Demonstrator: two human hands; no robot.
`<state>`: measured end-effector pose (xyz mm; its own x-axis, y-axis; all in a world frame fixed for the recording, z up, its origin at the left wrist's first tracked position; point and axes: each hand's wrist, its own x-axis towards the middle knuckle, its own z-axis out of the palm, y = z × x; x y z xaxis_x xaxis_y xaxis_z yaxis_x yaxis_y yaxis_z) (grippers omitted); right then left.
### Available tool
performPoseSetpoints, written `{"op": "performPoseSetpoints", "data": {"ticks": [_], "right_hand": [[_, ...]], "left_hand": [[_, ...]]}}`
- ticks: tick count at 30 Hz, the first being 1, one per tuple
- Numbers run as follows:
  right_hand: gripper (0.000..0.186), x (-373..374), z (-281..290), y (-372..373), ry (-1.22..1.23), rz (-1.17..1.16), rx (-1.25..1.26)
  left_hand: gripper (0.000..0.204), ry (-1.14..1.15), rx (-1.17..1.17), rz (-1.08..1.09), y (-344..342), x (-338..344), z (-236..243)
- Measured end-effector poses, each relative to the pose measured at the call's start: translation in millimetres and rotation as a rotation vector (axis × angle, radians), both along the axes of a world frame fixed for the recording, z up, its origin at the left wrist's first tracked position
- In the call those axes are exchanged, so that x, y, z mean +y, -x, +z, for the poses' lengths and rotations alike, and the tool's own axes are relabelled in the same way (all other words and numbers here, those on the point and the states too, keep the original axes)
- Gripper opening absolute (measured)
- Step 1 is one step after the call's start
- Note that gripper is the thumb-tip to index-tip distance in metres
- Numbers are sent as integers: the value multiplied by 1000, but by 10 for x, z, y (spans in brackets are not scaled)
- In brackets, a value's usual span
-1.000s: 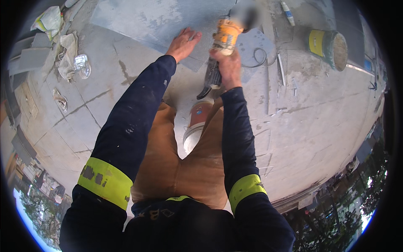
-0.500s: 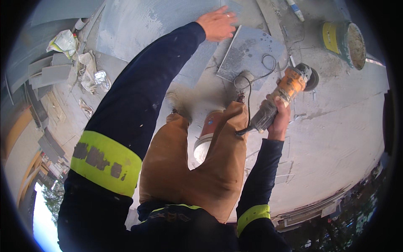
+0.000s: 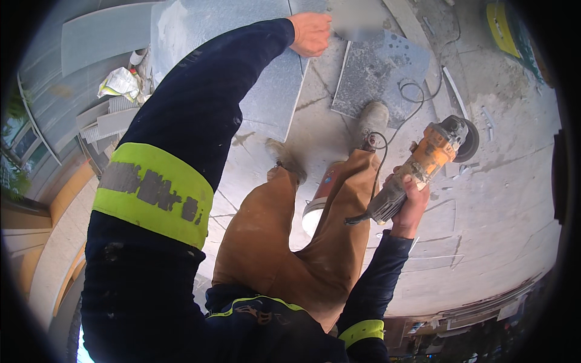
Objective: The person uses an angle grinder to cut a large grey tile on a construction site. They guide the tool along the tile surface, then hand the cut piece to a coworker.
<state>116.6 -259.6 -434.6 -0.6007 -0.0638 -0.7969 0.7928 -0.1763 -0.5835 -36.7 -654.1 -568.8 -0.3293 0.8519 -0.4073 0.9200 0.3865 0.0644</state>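
My right hand [image 3: 411,206] is wrapped around the grey body of a dusty orange angle grinder [image 3: 433,151]. Its dark disc [image 3: 468,140] points away to the upper right, and a black cord trails from its rear end. My left hand [image 3: 311,34] is stretched far forward with its fingers curled closed, over the right edge of a large blue-grey slab [image 3: 242,66]. Whether anything is inside those fingers is hidden. To the right of that hand lies a smaller grey slab [image 3: 378,72] with dark wet spots.
A red and white bucket [image 3: 315,212] stands between my legs. The cord [image 3: 417,103] loops over the floor near my right shoe [image 3: 373,118]. A yellow-banded bucket [image 3: 505,30] is at the far right. Offcuts [image 3: 115,118] and a white bag [image 3: 121,83] lie left; a pale strip [image 3: 455,91] lies ahead.
My left hand has gone from spread fingers to curled ones. The view has shifted, so the slabs and buckets sit differently in it. The grinder stays in my right hand.
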Motion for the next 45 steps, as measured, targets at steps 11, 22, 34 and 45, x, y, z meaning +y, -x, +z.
{"op": "performPoseSetpoints", "data": {"ticks": [11, 22, 34, 45], "right_hand": [[56, -225, -15, -1, -123, 231, 13], [52, -940, -31, -505, -192, 722, 179], [55, -1371, 117, -705, -234, 819, 163], [55, -1859, -268, -799, -445, 740, 275]], "left_hand": [[30, -36, -229, 276, 122, 114, 145], [47, -323, 12, 1228, 147, -669, -108], [51, -201, -32, 1294, -155, -1307, -79], [49, -396, -302, 948, 732, -697, -613]]}}
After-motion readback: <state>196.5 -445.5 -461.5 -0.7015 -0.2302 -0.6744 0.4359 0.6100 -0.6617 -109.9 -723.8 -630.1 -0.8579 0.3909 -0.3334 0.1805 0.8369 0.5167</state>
